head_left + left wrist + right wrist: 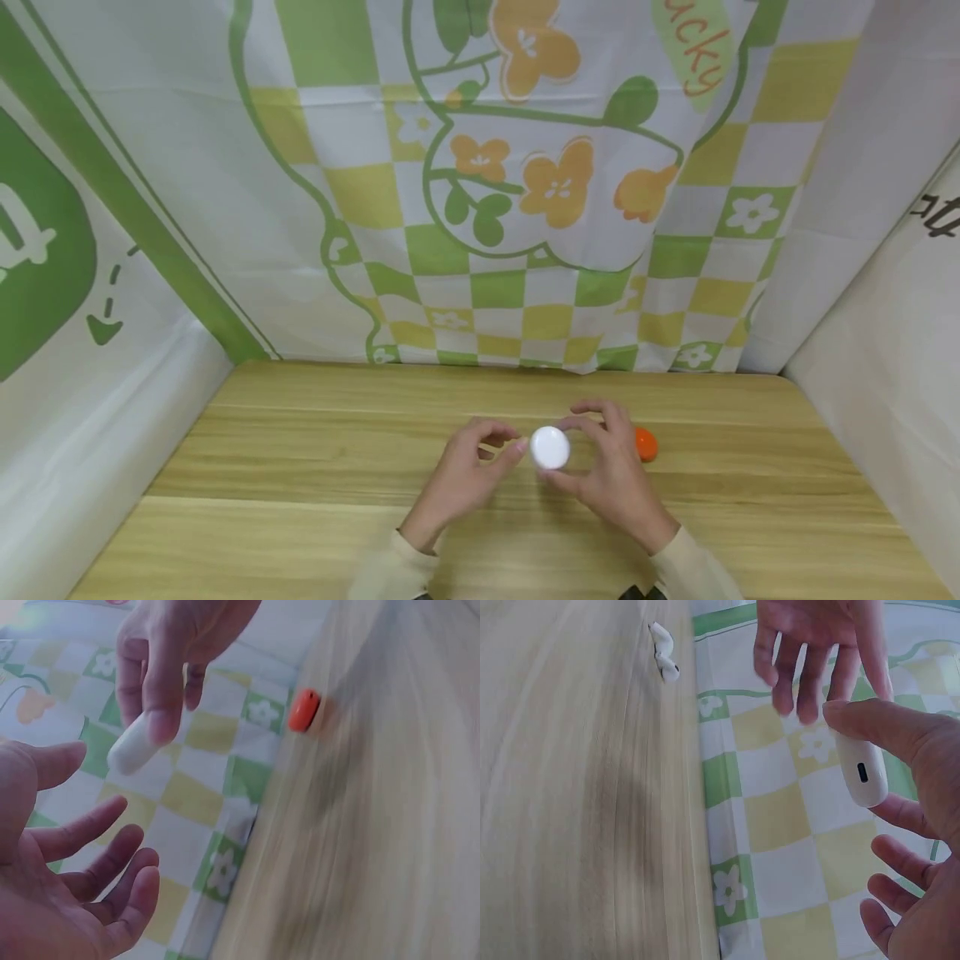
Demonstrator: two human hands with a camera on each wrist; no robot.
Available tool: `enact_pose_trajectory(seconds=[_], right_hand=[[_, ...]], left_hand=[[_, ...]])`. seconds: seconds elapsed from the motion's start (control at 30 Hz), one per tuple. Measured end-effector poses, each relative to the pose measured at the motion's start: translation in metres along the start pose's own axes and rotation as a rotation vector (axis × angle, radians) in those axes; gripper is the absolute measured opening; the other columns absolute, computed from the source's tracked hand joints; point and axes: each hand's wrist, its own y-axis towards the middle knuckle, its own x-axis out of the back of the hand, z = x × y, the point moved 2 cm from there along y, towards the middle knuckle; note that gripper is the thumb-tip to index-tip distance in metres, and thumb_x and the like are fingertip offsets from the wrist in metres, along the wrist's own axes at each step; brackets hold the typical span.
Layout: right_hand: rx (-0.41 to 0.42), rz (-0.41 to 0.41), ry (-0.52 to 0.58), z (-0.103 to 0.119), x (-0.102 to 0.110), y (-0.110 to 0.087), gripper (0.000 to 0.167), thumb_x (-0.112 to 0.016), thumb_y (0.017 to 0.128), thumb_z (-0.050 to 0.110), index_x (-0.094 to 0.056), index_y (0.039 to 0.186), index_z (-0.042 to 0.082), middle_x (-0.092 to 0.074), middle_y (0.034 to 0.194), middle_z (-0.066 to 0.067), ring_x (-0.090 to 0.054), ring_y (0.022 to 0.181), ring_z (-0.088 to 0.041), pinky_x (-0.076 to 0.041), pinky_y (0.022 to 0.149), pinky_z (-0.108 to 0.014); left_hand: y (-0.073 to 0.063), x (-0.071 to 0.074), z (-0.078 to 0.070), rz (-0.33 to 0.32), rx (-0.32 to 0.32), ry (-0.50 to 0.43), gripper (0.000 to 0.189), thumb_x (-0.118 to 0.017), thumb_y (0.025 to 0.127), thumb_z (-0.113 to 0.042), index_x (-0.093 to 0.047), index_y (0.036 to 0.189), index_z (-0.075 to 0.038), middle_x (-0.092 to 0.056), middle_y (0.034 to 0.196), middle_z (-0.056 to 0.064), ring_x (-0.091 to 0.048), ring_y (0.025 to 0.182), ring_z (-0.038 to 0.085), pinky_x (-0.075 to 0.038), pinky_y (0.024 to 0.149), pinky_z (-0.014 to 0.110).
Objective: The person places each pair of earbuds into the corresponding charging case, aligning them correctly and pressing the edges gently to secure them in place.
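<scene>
My right hand [611, 467] pinches a white earbud charging case [551, 448] between thumb and fingers, holding it up over the wooden table. A dark charging port on the end of the case faces the right wrist view. Beside the case is my left hand [476, 462], its fingers loosely bent and holding nothing; a gap shows between its fingertips and the case in the left wrist view. On the table behind the right hand lies a small orange rounded object [646, 444] with a tiny dark hole [311, 695]. A pair of white earbuds [664, 652] rests on the tabletop.
The wooden table [300, 450] ends at a hanging cloth [517, 292] with green and yellow checks and orange flowers. White cloth walls [885, 400] close in the left and right sides.
</scene>
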Motion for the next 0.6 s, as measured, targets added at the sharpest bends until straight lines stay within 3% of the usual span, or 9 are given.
enact_pose_trajectory(seconds=[0.27, 0.6], right_hand=[[0.037, -0.026, 0.019, 0.0077, -0.0015, -0.0041, 0.062, -0.104, 0.051, 0.017, -0.07, 0.103, 0.014, -0.054, 0.124, -0.013, -0.045, 0.114, -0.033, -0.036, 0.085, -0.038], [0.032, 0.009, 0.06, 0.009, 0.0012, -0.0048, 0.061, -0.103, 0.053, 0.02, -0.071, 0.105, 0.015, -0.054, 0.124, -0.012, -0.046, 0.113, -0.034, -0.037, 0.088, -0.045]], left_hand=[[-0.0004, -0.01, -0.0043, 0.064, 0.029, -0.042, 0.03, -0.066, 0.101, -0.029, -0.071, 0.106, 0.0, -0.066, 0.106, 0.009, -0.062, 0.101, 0.023, -0.056, 0.084, 0.04], [-0.0017, -0.0095, 0.0004, 0.078, 0.043, -0.06, 0.026, -0.064, 0.102, -0.028, -0.072, 0.104, -0.004, -0.067, 0.107, 0.005, -0.059, 0.102, 0.02, -0.054, 0.086, 0.037]])
